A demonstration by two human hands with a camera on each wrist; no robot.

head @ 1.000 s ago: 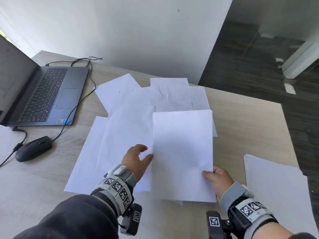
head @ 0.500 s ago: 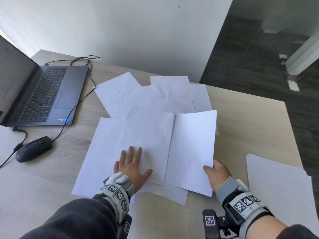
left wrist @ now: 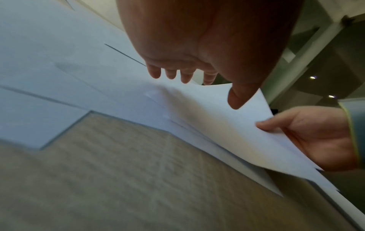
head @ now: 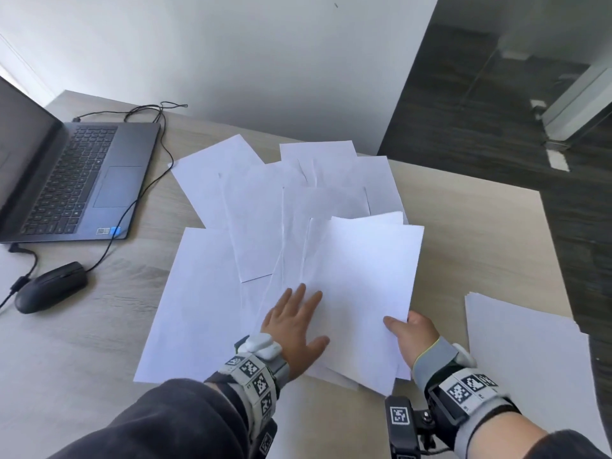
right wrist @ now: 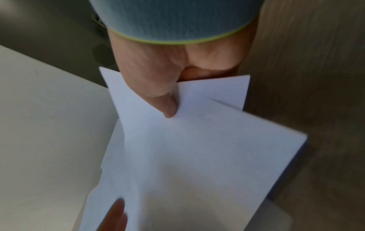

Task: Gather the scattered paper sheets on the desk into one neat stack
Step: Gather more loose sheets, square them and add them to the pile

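Observation:
Several white paper sheets (head: 265, 210) lie fanned and overlapping across the middle of the wooden desk (head: 480, 246). My right hand (head: 409, 332) pinches the near right edge of a small bundle of sheets (head: 364, 286), thumb on top (right wrist: 168, 107), fingers hidden beneath. That bundle (left wrist: 227, 125) is lifted at its right side. My left hand (head: 294, 326) lies flat with straight fingers on the bundle's left part, its fingertips (left wrist: 171, 75) spread out over the paper. One large sheet (head: 195, 309) lies apart at the left.
An open laptop (head: 76, 180) sits at the far left, with a black mouse (head: 49, 286) and cables (head: 145, 200) in front of it. A separate pile of white paper (head: 530, 359) lies at the near right desk edge. Dark floor lies beyond the desk's right side.
My left hand has slid right onto the bundle that the right hand holds. The sheet it pressed half a second ago now lies tucked into that bundle, which has tilted clockwise.

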